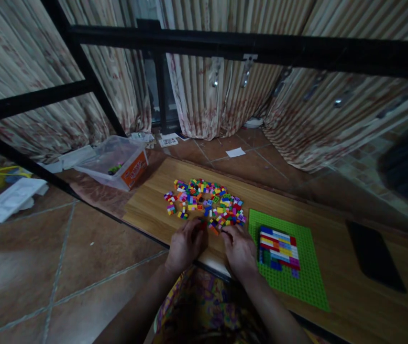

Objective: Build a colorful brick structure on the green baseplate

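Note:
A heap of small coloured bricks [205, 200] lies on a low wooden board [146, 210]. My left hand [185, 243] and my right hand [240, 248] rest at the heap's near edge, fingers curled down among the bricks. What the fingertips pinch is too small to make out. To the right lies a green baseplate [307, 282] with a block of coloured bricks [279, 247] built on it.
A clear plastic tub [114, 162] stands on the tiled floor at the board's left. A black phone [374, 255] lies on the board at the right. A black metal frame [225, 45] crosses overhead. Curtains hang behind.

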The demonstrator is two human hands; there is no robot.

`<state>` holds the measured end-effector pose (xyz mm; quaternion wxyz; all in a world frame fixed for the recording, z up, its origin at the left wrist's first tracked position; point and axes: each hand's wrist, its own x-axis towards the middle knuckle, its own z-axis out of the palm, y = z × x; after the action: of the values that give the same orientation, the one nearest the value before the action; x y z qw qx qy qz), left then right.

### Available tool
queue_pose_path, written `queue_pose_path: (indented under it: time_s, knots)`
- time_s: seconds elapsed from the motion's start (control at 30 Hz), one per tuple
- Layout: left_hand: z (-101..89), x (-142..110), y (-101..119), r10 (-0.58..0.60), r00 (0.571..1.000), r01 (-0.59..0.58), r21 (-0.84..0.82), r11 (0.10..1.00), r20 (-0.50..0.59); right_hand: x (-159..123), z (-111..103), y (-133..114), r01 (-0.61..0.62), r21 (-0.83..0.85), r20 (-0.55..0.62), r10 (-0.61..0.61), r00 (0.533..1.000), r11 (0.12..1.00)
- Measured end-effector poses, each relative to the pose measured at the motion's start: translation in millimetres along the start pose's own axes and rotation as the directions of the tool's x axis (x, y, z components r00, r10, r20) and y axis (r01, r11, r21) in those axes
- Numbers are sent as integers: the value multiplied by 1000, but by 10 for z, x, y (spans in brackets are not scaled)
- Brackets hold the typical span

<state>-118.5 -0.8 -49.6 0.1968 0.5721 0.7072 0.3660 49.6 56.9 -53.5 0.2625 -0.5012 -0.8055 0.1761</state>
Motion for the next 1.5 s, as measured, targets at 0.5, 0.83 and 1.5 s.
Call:
queue_pose_path:
  time_s: [0.5,0.83,1.5]
  knots:
    - [32,53,-72,83,996,-80,86,993,-28,-781,-761,265,-237,217,-100,263,960,947]
    - [58,84,-70,145,987,-130,188,974,-66,-824,-867,725,-179,15,-262,176,949,984]
    - [76,87,-88,194,977,-172,199,965,-94,-742,-726,825,-97,-33,-350,79,933,995]
